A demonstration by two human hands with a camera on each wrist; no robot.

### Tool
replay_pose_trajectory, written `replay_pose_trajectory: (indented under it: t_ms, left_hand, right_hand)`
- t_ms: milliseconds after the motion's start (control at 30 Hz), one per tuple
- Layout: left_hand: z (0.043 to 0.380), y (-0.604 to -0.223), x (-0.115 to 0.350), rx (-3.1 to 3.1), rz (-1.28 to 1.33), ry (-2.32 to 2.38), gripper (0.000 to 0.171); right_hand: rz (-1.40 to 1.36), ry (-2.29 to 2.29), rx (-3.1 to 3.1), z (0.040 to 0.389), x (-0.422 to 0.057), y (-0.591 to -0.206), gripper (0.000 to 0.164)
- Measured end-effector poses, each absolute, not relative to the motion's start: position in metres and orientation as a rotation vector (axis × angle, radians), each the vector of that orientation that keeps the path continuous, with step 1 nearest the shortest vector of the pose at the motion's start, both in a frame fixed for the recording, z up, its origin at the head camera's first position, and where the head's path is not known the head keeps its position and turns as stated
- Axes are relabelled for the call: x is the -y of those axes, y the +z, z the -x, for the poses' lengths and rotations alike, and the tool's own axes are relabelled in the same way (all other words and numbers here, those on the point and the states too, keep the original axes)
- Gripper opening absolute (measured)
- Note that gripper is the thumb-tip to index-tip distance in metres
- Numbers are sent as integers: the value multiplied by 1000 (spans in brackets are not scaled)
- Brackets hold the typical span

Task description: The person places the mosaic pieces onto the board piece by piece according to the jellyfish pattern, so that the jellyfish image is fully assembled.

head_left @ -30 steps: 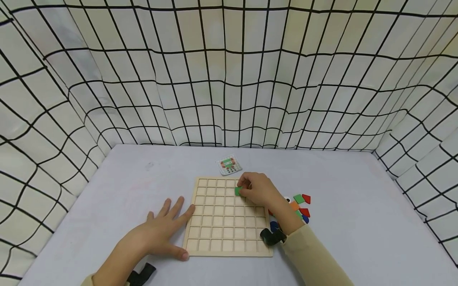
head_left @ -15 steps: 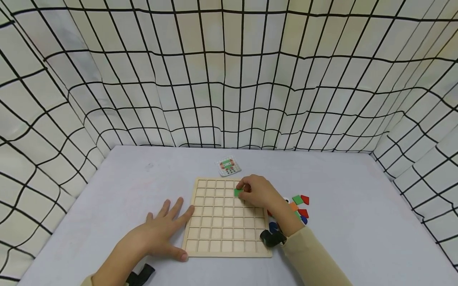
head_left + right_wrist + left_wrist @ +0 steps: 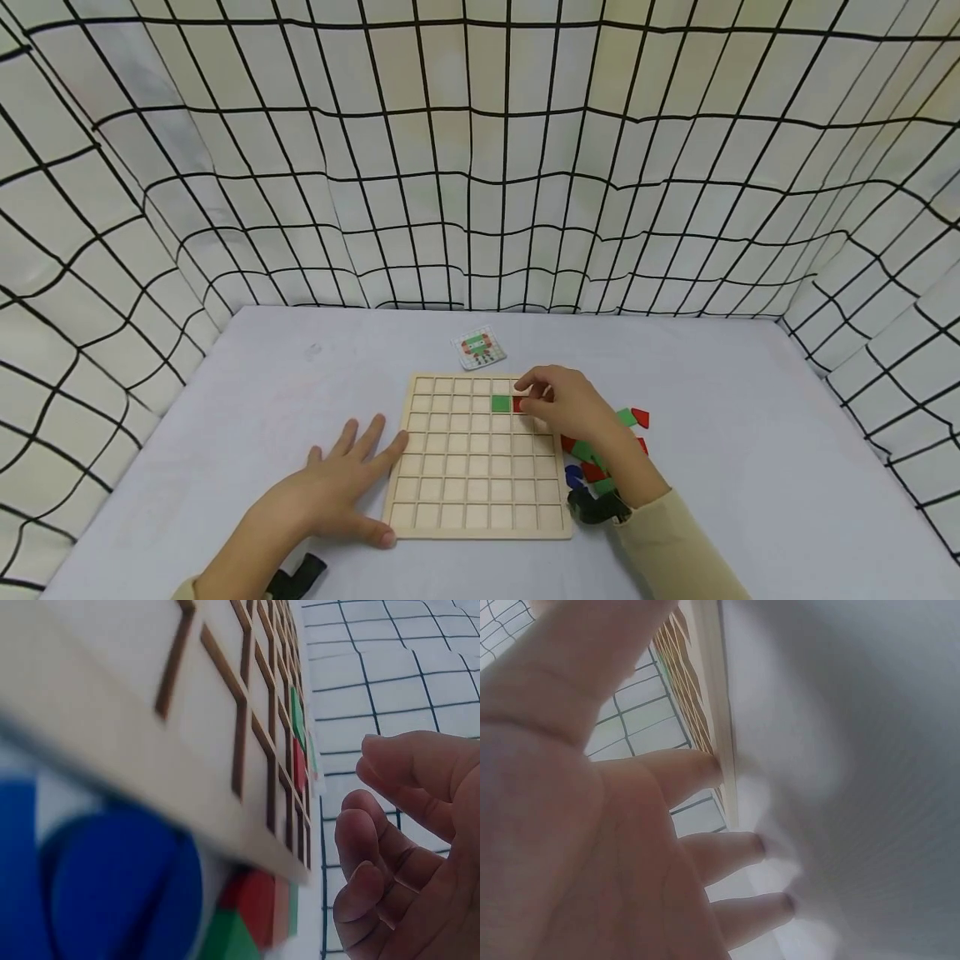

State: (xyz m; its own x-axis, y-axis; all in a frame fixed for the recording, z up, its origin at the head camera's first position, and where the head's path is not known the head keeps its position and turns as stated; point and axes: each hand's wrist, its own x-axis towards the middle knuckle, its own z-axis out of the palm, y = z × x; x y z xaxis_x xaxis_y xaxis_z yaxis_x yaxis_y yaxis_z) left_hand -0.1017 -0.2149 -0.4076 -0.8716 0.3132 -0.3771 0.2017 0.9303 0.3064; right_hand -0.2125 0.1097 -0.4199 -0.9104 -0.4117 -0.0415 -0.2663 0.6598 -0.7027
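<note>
A wooden grid board [image 3: 456, 467] lies on the white table. One of its cells near the far side holds a green square tile [image 3: 500, 404], with a red tile [image 3: 517, 405] in the cell to its right. My right hand [image 3: 568, 404] is over the red tile, thumb and forefinger parted. In the right wrist view, the loosely bent fingers [image 3: 352, 832] stand clear of the red tile [image 3: 299, 765] and grip nothing visible. My left hand [image 3: 337, 487] is spread at the board's left edge; thumb and a fingertip touch the frame.
Loose red, green and blue pieces [image 3: 592, 471] lie right of the board, partly hidden by my right wrist. A small pattern card [image 3: 478, 347] sits beyond the board's far edge. White walls with a black grid [image 3: 487, 200] surround the table [image 3: 750, 433].
My right hand has let go of the green tile and shifted right, leaving it in its cell. A red tile now shows beside it. My left hand has stayed put.
</note>
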Motion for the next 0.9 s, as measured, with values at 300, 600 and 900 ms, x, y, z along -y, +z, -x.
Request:
replay_pose_trajectory:
  t_ms: [300,600,900]
  left_hand:
    - [102,-407,214,-2666,-376,348,123]
    - [102,-406,213,-2661,-364,345,124]
    - [102,-407,212,-2667,-367,342,124]
  right_hand:
    - [434,-1127,-2701,208,-150,-410,24]
    - [424,-1084,-2790,216,-196,-410,27]
    - [408,-1100,-2758,224,-204,-421,25]
